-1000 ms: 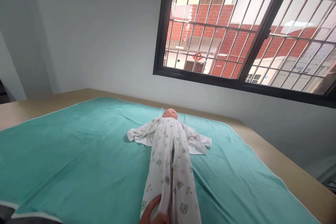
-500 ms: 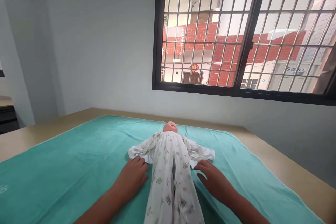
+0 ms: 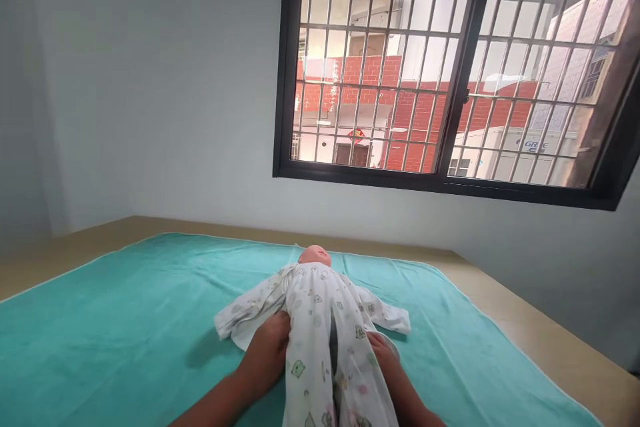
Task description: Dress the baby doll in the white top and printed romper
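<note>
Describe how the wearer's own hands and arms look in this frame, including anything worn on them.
The left hand and right hand are both ungloved. The forearms are bare, with no sleeve, watch or bracelet visible up to the picture's lower edge. No ring can be made out, though each hand is partly hidden.

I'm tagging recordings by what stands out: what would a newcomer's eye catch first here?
First, the doll at centre on a turquoise cloth, printed white trousers stretching from near its chin toward the camera. Next, the left hand and right hand, on either side of the trousers. Then the barred, dark-framed window at upper right.
</note>
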### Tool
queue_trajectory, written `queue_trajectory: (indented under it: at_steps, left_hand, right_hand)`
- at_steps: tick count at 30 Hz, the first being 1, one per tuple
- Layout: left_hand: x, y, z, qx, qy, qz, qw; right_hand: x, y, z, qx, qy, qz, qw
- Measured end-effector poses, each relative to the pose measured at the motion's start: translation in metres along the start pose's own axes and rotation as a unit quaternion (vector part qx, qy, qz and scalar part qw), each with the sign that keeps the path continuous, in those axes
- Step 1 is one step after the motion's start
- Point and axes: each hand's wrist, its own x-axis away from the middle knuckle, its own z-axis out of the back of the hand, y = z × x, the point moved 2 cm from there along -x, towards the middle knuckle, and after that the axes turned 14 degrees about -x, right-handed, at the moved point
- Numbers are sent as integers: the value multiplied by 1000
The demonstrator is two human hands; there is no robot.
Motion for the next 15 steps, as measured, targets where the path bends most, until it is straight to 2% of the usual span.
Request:
queue_trajectory:
  at_steps: [3, 6, 8, 11, 15]
  left_hand:
    - [7, 0, -4, 16, 12, -30, 999]
    - [11, 0, -2, 13, 1, -23, 1000]
    - [10, 1, 0, 12, -6, -19, 1000]
    - [10, 5, 1, 1, -18, -34, 999]
    - [11, 11, 1, -35, -51, -69, 996]
  right_hand:
    - [-8, -35, 21, -63, -42, 23, 997]
    - [-15, -69, 46, -141, -70, 1, 987]
    - [-20, -82, 60, -207, -80, -20, 975]
    - [-25, -88, 72, -280, -102, -54, 953]
    - [-23, -79, 71, -347, -97, -100, 927]
